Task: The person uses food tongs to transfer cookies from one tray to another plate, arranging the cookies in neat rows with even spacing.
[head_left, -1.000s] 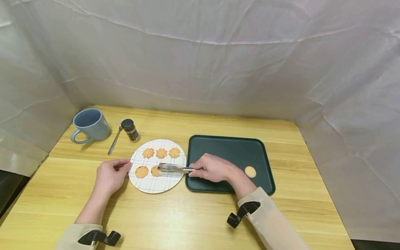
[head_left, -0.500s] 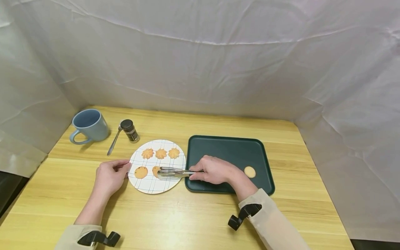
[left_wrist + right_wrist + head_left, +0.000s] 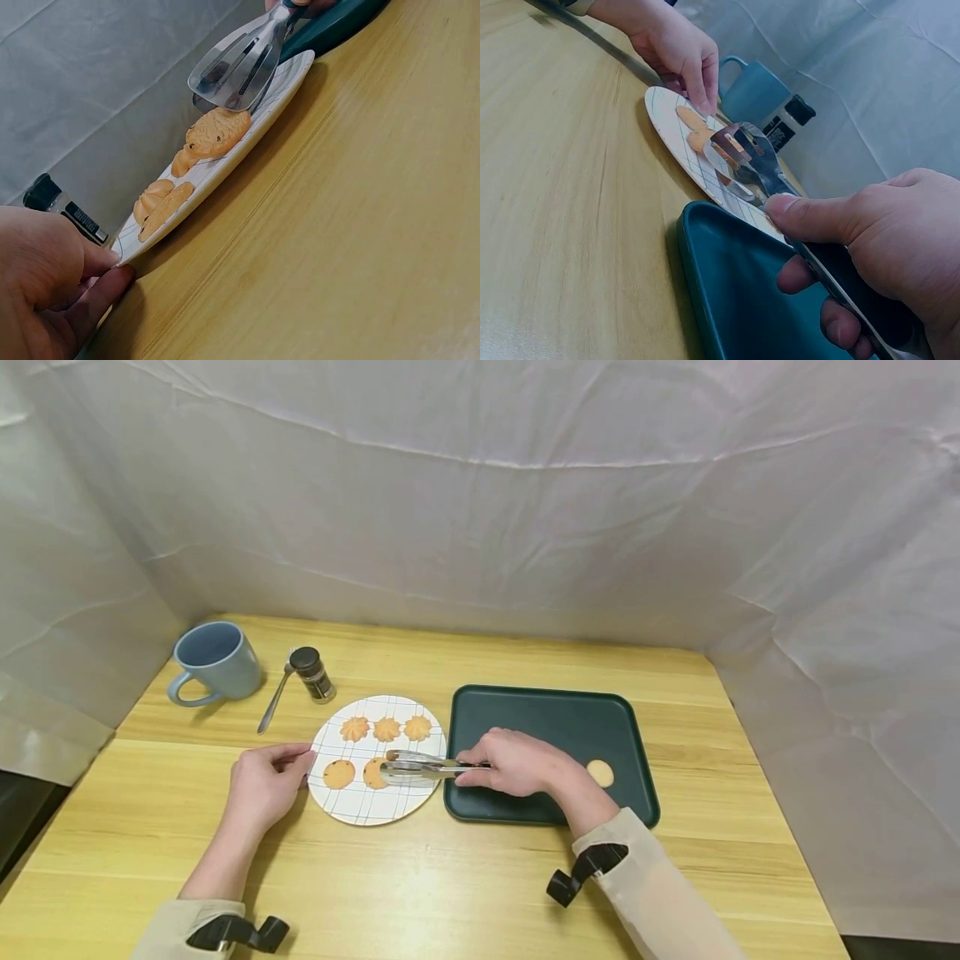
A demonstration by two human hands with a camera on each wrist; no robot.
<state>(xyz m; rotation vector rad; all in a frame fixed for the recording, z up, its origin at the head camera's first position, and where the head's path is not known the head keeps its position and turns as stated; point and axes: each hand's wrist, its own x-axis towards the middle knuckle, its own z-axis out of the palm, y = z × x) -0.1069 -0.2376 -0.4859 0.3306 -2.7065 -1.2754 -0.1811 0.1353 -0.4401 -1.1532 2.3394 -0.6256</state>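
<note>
At frame centre, the right hand grips metal tongs, tips over a round cookie on the checked plate. The left hand pinches the plate's left rim.

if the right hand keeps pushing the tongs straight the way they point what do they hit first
Most likely the chocolate-chip cookie on the plate: the tongs in the right hand point left, tips open just over it. Contact can't be judged.
</note>
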